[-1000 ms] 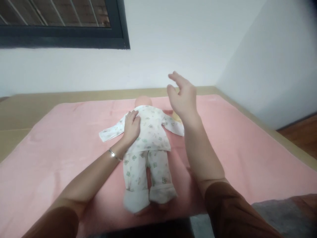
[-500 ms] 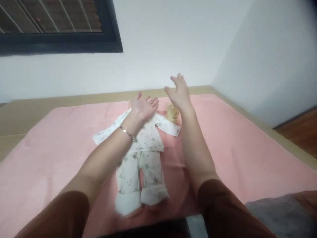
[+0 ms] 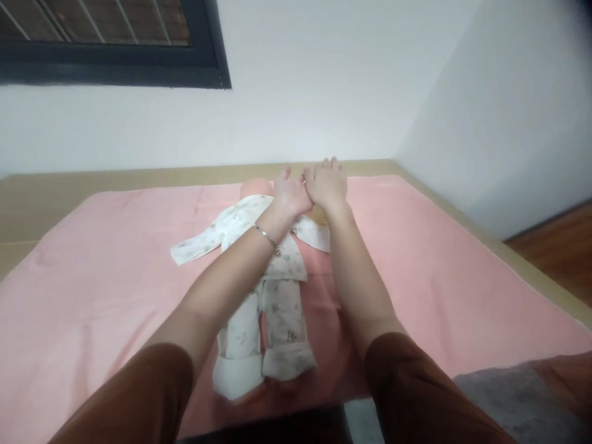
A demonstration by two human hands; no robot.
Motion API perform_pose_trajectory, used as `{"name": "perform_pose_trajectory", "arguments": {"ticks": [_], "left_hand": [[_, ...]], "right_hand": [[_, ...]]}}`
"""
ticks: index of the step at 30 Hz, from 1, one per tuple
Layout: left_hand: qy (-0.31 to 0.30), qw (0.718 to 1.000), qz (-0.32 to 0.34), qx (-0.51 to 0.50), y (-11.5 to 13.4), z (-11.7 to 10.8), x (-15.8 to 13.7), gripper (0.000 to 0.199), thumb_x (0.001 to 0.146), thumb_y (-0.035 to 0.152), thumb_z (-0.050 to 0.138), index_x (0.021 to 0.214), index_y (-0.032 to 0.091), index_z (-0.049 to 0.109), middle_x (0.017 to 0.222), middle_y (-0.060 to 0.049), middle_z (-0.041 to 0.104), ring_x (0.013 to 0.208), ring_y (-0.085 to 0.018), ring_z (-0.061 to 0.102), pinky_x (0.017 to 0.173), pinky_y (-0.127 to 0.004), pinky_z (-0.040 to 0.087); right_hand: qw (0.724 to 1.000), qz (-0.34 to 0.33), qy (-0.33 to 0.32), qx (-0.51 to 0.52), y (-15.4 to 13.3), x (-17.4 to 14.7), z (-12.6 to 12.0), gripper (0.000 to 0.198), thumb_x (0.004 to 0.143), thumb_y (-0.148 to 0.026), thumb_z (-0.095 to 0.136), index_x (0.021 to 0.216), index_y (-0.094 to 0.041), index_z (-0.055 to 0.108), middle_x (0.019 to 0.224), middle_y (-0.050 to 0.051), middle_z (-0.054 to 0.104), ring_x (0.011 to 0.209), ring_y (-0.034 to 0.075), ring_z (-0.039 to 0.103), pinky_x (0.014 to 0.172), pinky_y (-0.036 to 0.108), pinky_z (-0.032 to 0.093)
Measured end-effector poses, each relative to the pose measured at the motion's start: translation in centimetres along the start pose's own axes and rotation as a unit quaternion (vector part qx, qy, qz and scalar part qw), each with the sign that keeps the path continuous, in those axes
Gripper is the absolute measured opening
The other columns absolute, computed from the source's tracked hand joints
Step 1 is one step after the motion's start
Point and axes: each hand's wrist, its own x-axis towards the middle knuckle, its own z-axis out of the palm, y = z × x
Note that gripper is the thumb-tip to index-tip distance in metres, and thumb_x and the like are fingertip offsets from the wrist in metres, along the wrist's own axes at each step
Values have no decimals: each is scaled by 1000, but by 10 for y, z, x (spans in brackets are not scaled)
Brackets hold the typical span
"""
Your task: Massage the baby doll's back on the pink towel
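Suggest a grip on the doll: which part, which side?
Probably the torso of the doll, from both flanks just below the sleeves: it lies flat with the sleeves spread, so its sides look reachable there. The loose-looking trouser legs would likely be a poorer hold.

My doll (image 3: 285,266) in a white printed top (image 3: 245,216) and cuffed trousers (image 3: 283,311), stretched flat, arms spread, round head farthest from me, a yellowish bottle (image 3: 319,216), mostly hidden from me, beside the doll's arm.
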Motion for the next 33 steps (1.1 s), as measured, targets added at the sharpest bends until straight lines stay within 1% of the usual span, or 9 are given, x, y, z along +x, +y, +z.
{"name": "perform_pose_trajectory", "arguments": {"ticks": [4, 7, 10, 15, 21, 25, 28, 30, 33], "left_hand": [[38, 998, 17, 45, 1, -5, -14, 59, 100, 52, 29, 150, 22, 40, 138, -16, 61, 125, -30, 64, 104, -48, 53], [118, 986, 5, 120, 5, -7, -41, 66, 97, 43, 38, 159, 24, 24, 156, -18, 44, 138, -28, 54, 108, -45, 51], [136, 976, -14, 171, 13, -10, -76, 75, 93, 39, 44, 161, 21, 18, 163, -21, 31, 149, -30, 40, 114, -45, 45], [106, 973, 51, 197, 46, -17, -130, 77, 91, 39, 44, 161, 24, 16, 163, -16, 33, 153, -31, 33, 120, -50, 37], [41, 956, 188, 222, 85, -16, -172, 64, 97, 44, 35, 158, 29, 26, 154, -9, 45, 153, -30, 33, 121, -51, 35], [41, 954, 201, 219, 87, -6, -189, 61, 97, 41, 34, 156, 24, 29, 151, -9, 47, 154, -31, 29, 123, -50, 33], [53, 964, 182, 189, 81, 5, -197, 61, 98, 36, 30, 156, 19, 26, 152, -11, 47, 155, -29, 28, 125, -49, 30], [64, 966, 179, 176, 77, 10, -197, 59, 98, 34, 27, 155, 18, 25, 153, -11, 45, 155, -28, 27, 125, -49, 28], [75, 964, 183, 176, 74, 9, -188, 59, 97, 33, 28, 155, 21, 25, 156, -8, 42, 156, -29, 22, 126, -51, 24]], "right_hand": [[999, -9, 14, -31, -1, -1, 5, 64, 102, -38, 21, 136, 0, 59, 148, 22, 53, 154, 37, 22, 123, 62, 16], [999, -12, 21, -49, 2, -2, 11, 62, 101, -38, 25, 136, 1, 59, 150, 23, 51, 153, 37, 25, 122, 59, 21], [998, -10, 31, -52, 4, -2, 16, 60, 100, -37, 27, 130, 0, 63, 149, 24, 51, 151, 38, 29, 120, 57, 27], [998, -4, 41, -50, 5, -5, 17, 55, 98, -35, 28, 113, -4, 72, 136, 24, 61, 142, 38, 41, 112, 56, 38], [997, 18, 46, -63, 0, -8, 15, 49, 97, -32, 31, 109, -7, 72, 122, 24, 68, 137, 36, 47, 109, 54, 41], [996, 43, 52, -57, -7, -11, 14, 44, 95, -29, 36, 114, -10, 71, 123, 20, 69, 142, 34, 43, 110, 52, 41], [995, 59, 55, -54, -11, -13, 15, 43, 94, -28, 39, 116, -11, 71, 126, 20, 68, 136, 34, 50, 108, 51, 43], [995, 66, 60, -51, -10, -13, 16, 43, 93, -28, 40, 117, -11, 71, 128, 21, 66, 131, 34, 54, 107, 51, 44], [996, 47, 71, -36, -3, -13, 18, 45, 92, -28, 41, 123, -11, 69, 132, 20, 65, 138, 35, 47, 112, 54, 39]]}}
